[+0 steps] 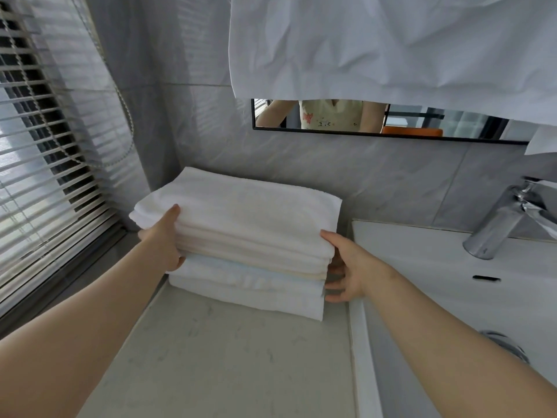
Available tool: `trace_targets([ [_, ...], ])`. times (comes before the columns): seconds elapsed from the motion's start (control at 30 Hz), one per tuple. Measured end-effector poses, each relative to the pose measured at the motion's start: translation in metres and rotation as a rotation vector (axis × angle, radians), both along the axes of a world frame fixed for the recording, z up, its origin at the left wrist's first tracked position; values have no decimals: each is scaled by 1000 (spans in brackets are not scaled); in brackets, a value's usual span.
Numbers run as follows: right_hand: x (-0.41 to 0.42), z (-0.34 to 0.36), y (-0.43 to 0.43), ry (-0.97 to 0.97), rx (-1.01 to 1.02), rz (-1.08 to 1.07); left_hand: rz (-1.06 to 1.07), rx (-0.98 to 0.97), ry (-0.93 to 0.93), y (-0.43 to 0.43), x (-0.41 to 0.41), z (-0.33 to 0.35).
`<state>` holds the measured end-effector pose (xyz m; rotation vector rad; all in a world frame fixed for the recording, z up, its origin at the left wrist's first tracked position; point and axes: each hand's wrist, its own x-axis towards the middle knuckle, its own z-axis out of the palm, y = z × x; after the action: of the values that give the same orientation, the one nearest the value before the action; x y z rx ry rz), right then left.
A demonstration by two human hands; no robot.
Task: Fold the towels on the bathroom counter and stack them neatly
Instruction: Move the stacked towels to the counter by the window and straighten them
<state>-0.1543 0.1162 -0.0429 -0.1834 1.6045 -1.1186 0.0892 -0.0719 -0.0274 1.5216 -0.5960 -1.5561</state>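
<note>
left fingers (180,260) (hidden) under towel stack (241,233)

1. Slatted window blinds (39,146) hang left of the left hand.
2. A white sink basin (437,267) lies right of the right hand.
3. A chrome faucet (509,218) stands beyond the basin.
4. A black-framed mirror (391,122) hangs above both hands.
</note>
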Motion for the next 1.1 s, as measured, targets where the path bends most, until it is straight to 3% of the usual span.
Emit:
trace_targets([
  [0.2,-4,4,3,32,19,53,69,38,-24,16,-18,-1],
  [0.4,-2,4,3,-66,-12,64,-83,110,117,40,-43,-4],
  [0.67,4,9,4,-92,-158,15,-49,136,105,47,-52,-3],
  [0.97,3,21,-15,-59,-402,-235,-129,125,181,54,-52,-2],
  [1.1,9,2,-10,-118,-296,-246,-134,129,175,57,-51,-6],
])
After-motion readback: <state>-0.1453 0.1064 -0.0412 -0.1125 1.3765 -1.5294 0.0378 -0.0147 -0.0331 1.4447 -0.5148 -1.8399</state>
